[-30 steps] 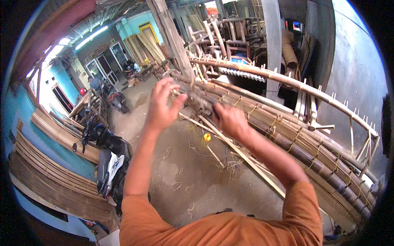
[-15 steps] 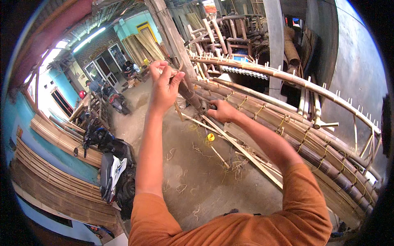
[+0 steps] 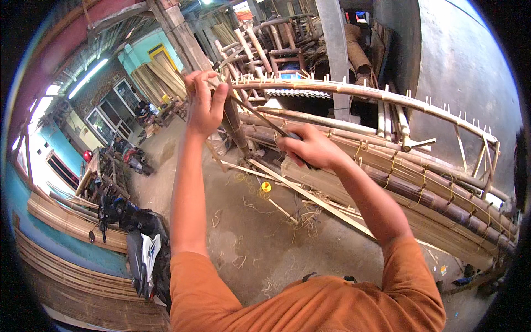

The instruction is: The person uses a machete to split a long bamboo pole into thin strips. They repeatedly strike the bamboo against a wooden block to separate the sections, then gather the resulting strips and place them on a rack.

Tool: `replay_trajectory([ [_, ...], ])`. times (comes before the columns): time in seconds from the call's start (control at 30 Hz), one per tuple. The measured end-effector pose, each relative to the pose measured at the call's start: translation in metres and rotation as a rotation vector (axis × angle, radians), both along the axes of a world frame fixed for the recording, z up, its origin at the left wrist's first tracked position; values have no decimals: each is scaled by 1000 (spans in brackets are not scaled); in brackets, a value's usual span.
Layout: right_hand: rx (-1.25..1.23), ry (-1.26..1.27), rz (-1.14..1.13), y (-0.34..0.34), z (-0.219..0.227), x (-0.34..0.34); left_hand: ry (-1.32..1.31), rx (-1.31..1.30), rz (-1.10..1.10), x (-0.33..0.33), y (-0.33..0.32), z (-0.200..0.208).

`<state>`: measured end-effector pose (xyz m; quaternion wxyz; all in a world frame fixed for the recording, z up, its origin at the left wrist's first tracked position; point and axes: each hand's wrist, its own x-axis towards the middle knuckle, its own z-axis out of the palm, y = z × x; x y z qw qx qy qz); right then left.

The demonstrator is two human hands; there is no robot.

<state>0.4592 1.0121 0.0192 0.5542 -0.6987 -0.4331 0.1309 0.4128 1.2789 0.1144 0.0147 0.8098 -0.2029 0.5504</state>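
My right hand (image 3: 311, 146), closed, grips the dark handle of a long, narrow-bladed knife (image 3: 260, 117). The blade slants up and left, its far end near the raised left hand. My left hand (image 3: 204, 105) is up beside a worn wooden post (image 3: 178, 34), fingers curled and thumb raised; what they hold is hidden. Just right of that hand starts a curved bamboo pole (image 3: 332, 87) set with short upright pegs. Beneath my right forearm lies a long bundle of bamboo slats and poles (image 3: 406, 185) tied with yellow cord.
Loose bamboo strips (image 3: 318, 200), cord scraps and a yellow roll (image 3: 266, 186) lie on the concrete floor. A motorbike (image 3: 145, 249) stands at left by stacked slat panels (image 3: 72, 265). Bamboo frames (image 3: 271, 47) fill the back. A grey wall (image 3: 470, 66) rises at right.
The view has swung right. My right hand has lifted from low by the post's foot, and the knife blade now shows, slanting toward my left hand, which stays raised.
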Motion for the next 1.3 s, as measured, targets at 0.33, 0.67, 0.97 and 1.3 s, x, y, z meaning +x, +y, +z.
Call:
replay_trajectory([
  [0.33, 298, 374, -20, -102, -92, -90, 381, -45, -380, -11, -79, -56],
  [0.67, 558, 383, -149, -131, -108, -150, 894, -246, -461, -17, -115, -81],
  [0.97, 776, 474, -374, -65, -120, -192, 927, -210, -562, 28, -92, -45],
  [1.3, 874, 427, -532, 17, -129, -250, 894, -53, -736, 29, -58, -40],
])
